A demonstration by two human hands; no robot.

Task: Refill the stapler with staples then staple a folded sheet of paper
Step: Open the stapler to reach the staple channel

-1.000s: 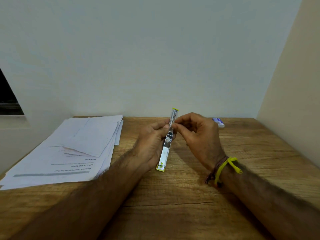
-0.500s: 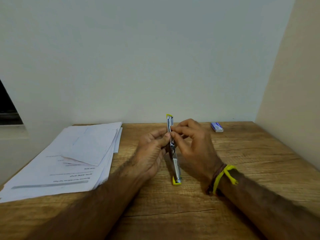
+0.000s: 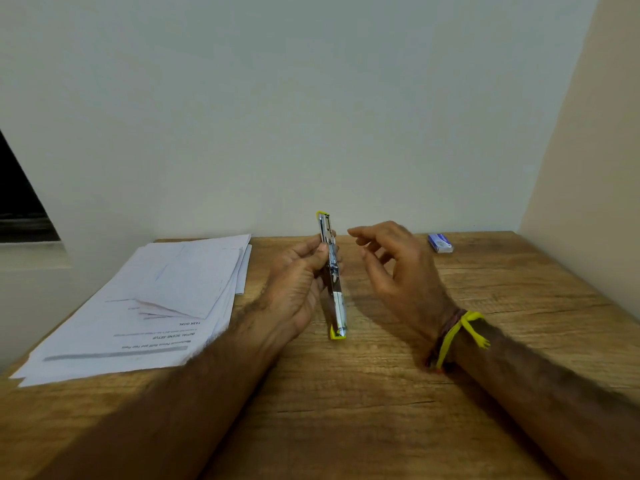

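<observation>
Silver stapler with yellow ends (image 3: 333, 278): stood open on the wooden table (image 3: 381, 393), in the left hand (image 3: 298, 282)
Right hand (image 3: 398, 268): had let go; fingers spread, empty
Small blue staple box (image 3: 440, 243): far right, untouched; likely next

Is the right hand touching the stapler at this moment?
No, the right hand is open and apart from the stapler, which only the left hand holds.
</observation>
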